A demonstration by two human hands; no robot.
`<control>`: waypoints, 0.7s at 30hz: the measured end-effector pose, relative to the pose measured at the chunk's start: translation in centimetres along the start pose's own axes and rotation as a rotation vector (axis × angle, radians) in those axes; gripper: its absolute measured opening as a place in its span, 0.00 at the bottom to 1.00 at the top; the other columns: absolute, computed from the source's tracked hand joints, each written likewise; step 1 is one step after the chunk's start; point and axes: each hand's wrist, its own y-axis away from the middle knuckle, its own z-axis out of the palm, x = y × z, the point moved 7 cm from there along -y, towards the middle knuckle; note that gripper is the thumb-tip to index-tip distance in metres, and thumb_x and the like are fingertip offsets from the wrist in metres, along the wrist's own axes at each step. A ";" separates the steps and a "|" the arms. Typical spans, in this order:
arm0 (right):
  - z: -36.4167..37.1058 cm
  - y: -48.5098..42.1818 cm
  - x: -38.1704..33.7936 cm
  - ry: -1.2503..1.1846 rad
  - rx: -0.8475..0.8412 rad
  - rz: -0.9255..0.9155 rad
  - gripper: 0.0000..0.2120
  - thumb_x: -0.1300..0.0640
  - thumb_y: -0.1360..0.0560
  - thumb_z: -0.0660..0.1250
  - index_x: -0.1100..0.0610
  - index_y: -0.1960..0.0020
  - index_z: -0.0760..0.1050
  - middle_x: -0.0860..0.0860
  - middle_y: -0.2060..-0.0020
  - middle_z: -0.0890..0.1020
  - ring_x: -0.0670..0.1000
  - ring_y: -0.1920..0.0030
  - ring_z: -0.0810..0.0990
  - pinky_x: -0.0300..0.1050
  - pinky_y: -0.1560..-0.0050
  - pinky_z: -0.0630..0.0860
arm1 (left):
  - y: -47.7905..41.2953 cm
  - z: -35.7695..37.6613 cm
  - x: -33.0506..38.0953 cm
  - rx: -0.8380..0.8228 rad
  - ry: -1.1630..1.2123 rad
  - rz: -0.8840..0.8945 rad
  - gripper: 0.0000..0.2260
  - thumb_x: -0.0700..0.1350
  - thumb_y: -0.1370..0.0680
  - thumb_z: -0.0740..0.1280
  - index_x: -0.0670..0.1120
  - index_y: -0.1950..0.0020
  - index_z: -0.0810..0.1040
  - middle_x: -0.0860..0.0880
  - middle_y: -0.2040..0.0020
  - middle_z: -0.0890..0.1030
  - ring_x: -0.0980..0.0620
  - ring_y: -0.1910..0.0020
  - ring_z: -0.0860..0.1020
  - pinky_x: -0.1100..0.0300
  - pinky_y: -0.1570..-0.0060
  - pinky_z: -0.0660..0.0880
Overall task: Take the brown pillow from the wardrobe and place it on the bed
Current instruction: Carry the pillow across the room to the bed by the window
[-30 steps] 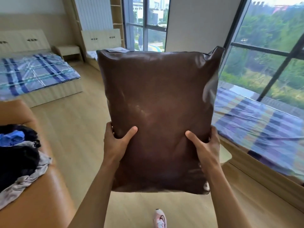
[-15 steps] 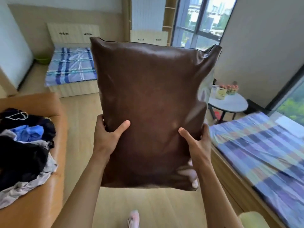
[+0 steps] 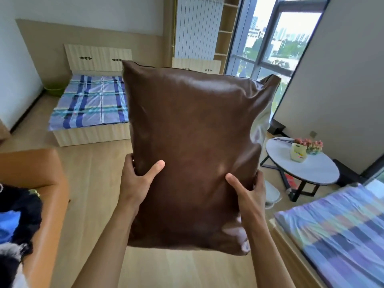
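Note:
I hold a large shiny brown pillow (image 3: 193, 146) upright in front of me, filling the middle of the view. My left hand (image 3: 138, 179) grips its left edge with the thumb on the front. My right hand (image 3: 248, 193) grips its right edge the same way. A bed (image 3: 91, 104) with a blue plaid sheet stands across the room at the upper left, partly hidden by the pillow. A second bed (image 3: 336, 231) with a similar plaid sheet lies close at the lower right.
An orange sofa (image 3: 41, 179) with a heap of dark and blue clothes (image 3: 14, 221) is at the left. A round white table (image 3: 311, 167) with a cup and flowers stands at the right. Wooden floor (image 3: 93, 169) stretches between the beds. Large windows fill the far wall.
My view has swung left: the far bed has moved toward the centre, the round table has come into view, and the near bed has slid to the lower right. Both hands keep their hold.

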 end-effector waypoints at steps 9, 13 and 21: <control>12.8 -17.6 4.3 -0.013 -0.041 0.023 0.27 0.41 0.41 0.81 0.45 0.45 0.77 0.44 0.51 0.86 0.39 0.53 0.85 0.44 0.49 0.80 | -19.8 4.1 -2.7 -0.022 -0.053 -0.028 0.31 0.66 0.40 0.78 0.58 0.42 0.76 0.58 0.45 0.84 0.64 0.53 0.84 0.60 0.51 0.81; 20.3 -27.4 6.5 -0.031 -0.093 0.001 0.27 0.40 0.42 0.81 0.46 0.47 0.78 0.46 0.53 0.86 0.39 0.56 0.84 0.36 0.56 0.77 | -29.8 5.5 -4.1 0.011 -0.050 -0.027 0.30 0.66 0.40 0.78 0.59 0.41 0.77 0.62 0.50 0.85 0.68 0.52 0.82 0.69 0.59 0.79; 36.6 -43.6 7.5 -0.034 -0.249 -0.002 0.28 0.41 0.42 0.82 0.47 0.46 0.80 0.41 0.53 0.88 0.42 0.54 0.86 0.38 0.54 0.79 | -47.9 4.6 -5.9 0.130 -0.070 -0.087 0.33 0.65 0.39 0.80 0.58 0.37 0.77 0.58 0.43 0.85 0.56 0.45 0.85 0.52 0.44 0.83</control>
